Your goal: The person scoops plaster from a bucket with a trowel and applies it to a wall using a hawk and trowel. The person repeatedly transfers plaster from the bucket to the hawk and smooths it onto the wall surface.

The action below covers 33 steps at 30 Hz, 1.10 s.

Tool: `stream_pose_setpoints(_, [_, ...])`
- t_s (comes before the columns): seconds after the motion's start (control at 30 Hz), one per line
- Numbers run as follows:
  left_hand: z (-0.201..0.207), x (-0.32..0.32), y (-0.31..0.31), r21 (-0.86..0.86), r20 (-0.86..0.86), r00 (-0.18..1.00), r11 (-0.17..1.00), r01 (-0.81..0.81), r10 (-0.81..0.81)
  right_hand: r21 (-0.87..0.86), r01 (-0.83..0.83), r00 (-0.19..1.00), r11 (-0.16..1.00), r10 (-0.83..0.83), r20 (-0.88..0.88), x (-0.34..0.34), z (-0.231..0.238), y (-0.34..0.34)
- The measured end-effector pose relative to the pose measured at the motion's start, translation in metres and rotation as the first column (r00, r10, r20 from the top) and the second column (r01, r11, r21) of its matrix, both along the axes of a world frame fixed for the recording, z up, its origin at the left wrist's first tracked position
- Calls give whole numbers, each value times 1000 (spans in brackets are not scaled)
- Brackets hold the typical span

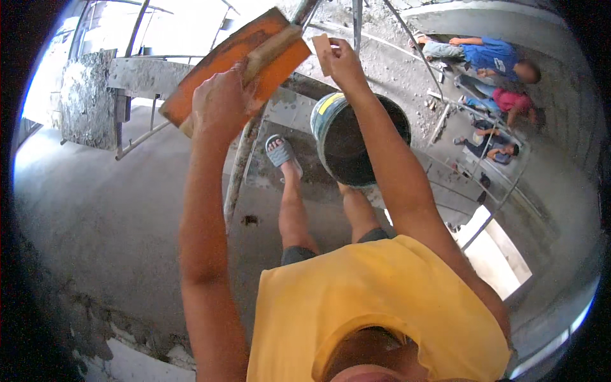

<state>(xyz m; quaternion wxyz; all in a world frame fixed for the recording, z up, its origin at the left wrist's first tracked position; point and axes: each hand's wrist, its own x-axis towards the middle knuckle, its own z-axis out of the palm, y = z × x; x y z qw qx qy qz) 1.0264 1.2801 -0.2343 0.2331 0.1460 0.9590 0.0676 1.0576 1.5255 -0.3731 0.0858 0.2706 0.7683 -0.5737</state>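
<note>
My left hand point(219, 100) is wrapped round the wooden handle of an orange plastering float point(207, 70), held raised and tilted at the top of the view. Beside the float's right end, my right hand point(345, 67) pinches a small flat tan piece point(323, 52); its material is unclear. The piece is close to the float's edge, and I cannot tell whether they touch. Below my right forearm stands a dark bucket point(323, 130) with a yellow band, its inside dark and its contents unclear.
I stand on a narrow plank point(258, 169) among metal scaffold poles point(238, 172). A rough panel point(89, 99) hangs at the far left. Several people point(499, 60) sit or lie at the right, beyond rubble-strewn ground point(407, 79). A grey plastered wall point(114, 210) fills the left.
</note>
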Motion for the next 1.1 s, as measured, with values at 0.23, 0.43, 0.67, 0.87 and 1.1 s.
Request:
stream_pose_setpoints(0.23, [-75, -1, -24, 234, 40, 993, 967, 101, -114, 403, -220, 941, 888, 302, -151, -39, 16, 40])
stream_pose_setpoints(0.43, [-125, 26, -25, 176, 1, 995, 979, 99, -101, 505, -618, 742, 602, 658, 124, -77, -23, 41])
stream_pose_setpoints(0.67, [-134, 34, -20, 104, -10, 991, 985, 136, -136, 541, -629, 718, 559, 684, 128, -79, -32, 6])
stream_pose_setpoints(0.87, [-135, 37, -21, 112, -6, 995, 989, 101, -101, 647, -661, 561, 380, 823, 90, -79, -25, -50])
stream_pose_setpoints(1.1, [-143, 37, -22, 116, -27, 990, 983, 144, -141, 591, -666, 676, 454, 702, 223, -80, -25, -13])
